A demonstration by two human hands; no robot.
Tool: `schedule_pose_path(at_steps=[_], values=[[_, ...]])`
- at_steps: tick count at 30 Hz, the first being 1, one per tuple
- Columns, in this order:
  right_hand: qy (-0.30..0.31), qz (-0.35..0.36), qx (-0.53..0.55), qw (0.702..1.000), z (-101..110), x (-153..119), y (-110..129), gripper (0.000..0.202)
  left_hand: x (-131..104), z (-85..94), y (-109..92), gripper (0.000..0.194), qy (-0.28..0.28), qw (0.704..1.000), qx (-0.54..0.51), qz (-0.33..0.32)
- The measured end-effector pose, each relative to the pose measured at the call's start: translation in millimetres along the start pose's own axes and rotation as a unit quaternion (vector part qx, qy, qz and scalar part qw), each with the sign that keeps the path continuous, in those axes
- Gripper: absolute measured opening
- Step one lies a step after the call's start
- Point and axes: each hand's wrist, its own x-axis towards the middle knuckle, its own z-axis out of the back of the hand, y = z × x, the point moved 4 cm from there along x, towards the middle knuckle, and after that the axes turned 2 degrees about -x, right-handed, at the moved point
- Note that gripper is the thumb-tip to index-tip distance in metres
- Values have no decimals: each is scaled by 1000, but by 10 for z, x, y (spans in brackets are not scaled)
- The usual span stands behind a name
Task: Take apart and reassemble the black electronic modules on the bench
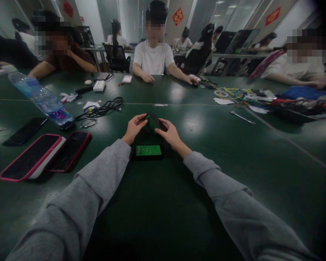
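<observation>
A dark box-like piece with a green circuit board (154, 123) is held tilted above the table. My left hand (135, 127) grips its left edge between thumb and fingers. On its right side, my right hand (170, 134) pinches it with the thumb at the lower edge. Just below, a second green circuit board (148, 150) lies flat in a black case on the dark green table (157, 203). Neither hand touches this lower board.
Phones (29, 156) (70, 150) (25, 131), a tilted water bottle (40, 96) and black cables (105, 108) are on the left. At the right lie a wrench (242, 117) and a wire heap (285, 101). A person (153, 59) sits opposite.
</observation>
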Motion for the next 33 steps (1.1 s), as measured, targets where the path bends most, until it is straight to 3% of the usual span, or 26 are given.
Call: schedule_pose_path(at_steps=[5, 8, 12, 17, 24, 27, 33], values=[[-90, 78, -223, 968, 272, -13, 71, 60, 1, 24, 27, 35, -7, 1000, 1, 2], [-81, 105, -354, 926, 322, -55, 130, 62, -3, 28, 31, 33, -9, 1000, 15, 2], [-42, 131, -446, 884, 239, -125, 228, 65, -15, 24, 32, 31, 1, 1000, 21, -7], [11, 159, -476, 865, 66, -179, 283, 60, -35, 26, 19, 29, 1, 999, 31, -7], [5, 160, -497, 853, 48, -198, 255, 60, -33, 23, 12, 27, 3, 1000, 21, -18], [19, 168, -482, 860, 19, -207, 248, 51, -22, 24, 27, 27, 2, 999, 30, -14], [-26, 152, -448, 881, 69, -197, 192, 53, -25, 17, 33, 27, 9, 999, 31, -15]])
